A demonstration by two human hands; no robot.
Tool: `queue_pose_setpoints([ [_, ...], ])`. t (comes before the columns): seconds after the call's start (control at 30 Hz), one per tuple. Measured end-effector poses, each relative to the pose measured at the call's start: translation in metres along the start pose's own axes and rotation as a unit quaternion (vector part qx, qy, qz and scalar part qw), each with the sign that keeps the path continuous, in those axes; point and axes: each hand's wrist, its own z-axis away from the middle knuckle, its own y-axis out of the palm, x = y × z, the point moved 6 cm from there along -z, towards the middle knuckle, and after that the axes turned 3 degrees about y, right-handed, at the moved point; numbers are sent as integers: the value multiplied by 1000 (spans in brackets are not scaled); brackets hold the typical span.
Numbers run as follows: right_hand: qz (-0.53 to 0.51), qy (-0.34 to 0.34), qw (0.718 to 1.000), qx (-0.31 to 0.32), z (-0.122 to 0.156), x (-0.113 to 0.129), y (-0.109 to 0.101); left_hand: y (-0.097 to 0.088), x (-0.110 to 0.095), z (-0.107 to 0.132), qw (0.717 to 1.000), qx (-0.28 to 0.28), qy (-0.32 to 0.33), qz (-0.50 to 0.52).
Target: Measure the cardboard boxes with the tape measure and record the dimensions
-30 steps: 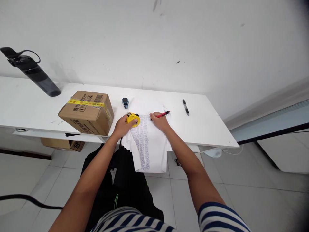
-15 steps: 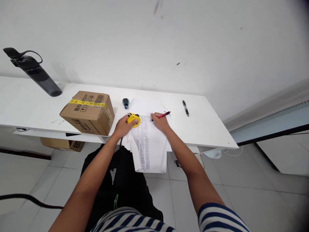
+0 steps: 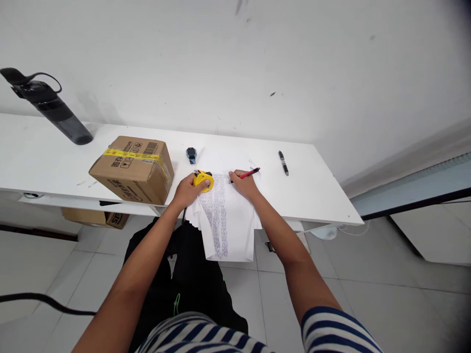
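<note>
On the paper's far left corner, my left hand (image 3: 186, 189) is closed around a yellow tape measure (image 3: 202, 180) and presses it down. I judge that its weight pins the paper (image 3: 228, 225), whose near half hangs off the desk (image 3: 316, 196) edge over my lap. At the paper's far right corner my right hand (image 3: 243, 185) grips a red pen (image 3: 247, 174) in a writing hold, tip down on the sheet, barrel slanting away to the right. Columns of blue marks run down the paper's middle, between my hands.

Left of the paper sits a taped box (image 3: 132, 169), close to my left wrist; it would crowd any move that way. Beyond the paper lies a small watch (image 3: 190, 154). Right of the paper lies a black marker (image 3: 283, 163), well apart. A dark bottle (image 3: 51, 108) stands far left of the paper, by the wall.
</note>
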Motion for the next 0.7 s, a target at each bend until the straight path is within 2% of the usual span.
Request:
queue_pose_setpoints([
  [0.43, -8, 3, 1000, -30, 2, 3, -4, -1, -3, 1, 1000, -3, 3, -4],
  [0.57, -1, 5, 1000, -10, 0, 0, -2, -1, -3, 1, 1000, -1, -2, -9],
  [0.7, 9, 6, 1000, -21, -3, -4, -2, -2, -6, 2, 1000, -3, 1, -18],
])
